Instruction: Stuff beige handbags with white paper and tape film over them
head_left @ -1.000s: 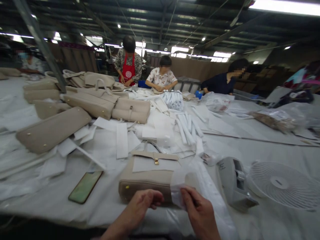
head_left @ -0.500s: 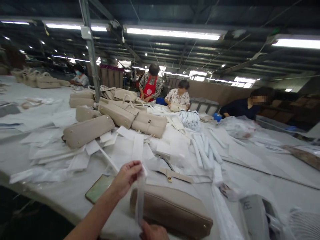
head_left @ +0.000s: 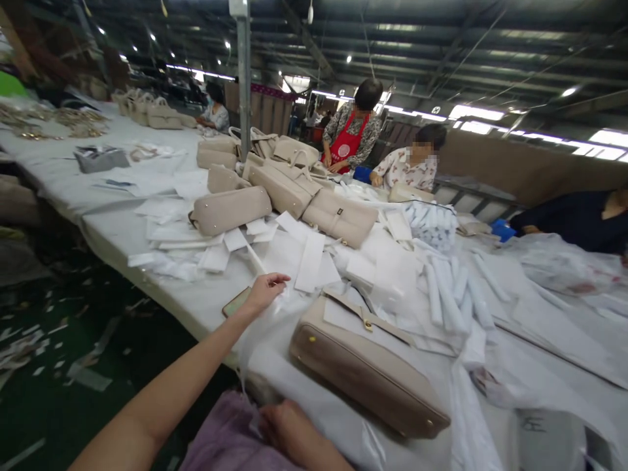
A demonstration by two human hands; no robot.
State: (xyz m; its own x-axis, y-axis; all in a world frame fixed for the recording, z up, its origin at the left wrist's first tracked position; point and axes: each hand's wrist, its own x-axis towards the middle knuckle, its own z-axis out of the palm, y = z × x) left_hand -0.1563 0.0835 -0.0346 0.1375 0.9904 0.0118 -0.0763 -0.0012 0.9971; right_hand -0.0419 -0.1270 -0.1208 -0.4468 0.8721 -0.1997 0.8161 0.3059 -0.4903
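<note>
Film pinched in left hand; right hand, grip unclear; 1 beige bag near

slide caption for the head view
Left hand near a phone, right hand in front of a beige bag, white sheets and more bags beyond.

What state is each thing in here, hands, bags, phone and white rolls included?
Left hand, holding a translucent strip
Right hand, by the strip's lower end, grip unclear
Nearest bag, lying down, base toward the camera
Phone, lying flat, partly behind the left arm
White rolls, loosely piled
Middle bags, heaped
Far bags, upright in a row
</note>
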